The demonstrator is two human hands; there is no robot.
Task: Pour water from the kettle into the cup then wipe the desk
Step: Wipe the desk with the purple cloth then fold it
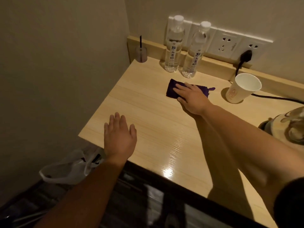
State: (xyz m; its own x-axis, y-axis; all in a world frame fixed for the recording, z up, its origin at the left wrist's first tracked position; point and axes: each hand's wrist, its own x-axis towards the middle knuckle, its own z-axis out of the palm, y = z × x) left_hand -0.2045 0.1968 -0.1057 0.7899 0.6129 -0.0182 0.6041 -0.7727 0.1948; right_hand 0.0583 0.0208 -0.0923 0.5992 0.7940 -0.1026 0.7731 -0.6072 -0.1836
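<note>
We see a dark purple cloth (172,88) lying flat on the light wooden desk (148,116), a little in front of the two water bottles. The right hand (191,97) lies on top of the cloth with its fingers stretched out flat; it presses down on the cloth and does not grab it. The left hand (120,137) is spread wide open over the near left part of the desk and has nothing in it; we cannot tell if it touches the wood. To the right of the cloth stands a white paper cup (243,88), upright, and we cannot tell if there is water inside. At the far right edge we see part of a glass kettle (294,125) on its base, partly cut off. Two clear bottles (173,45) with white caps stand side by side at the back, near the wall sockets (227,43). A black plug (295,55) sits in one socket. A white plastic bag (69,168) lies on the floor to the left.
</note>
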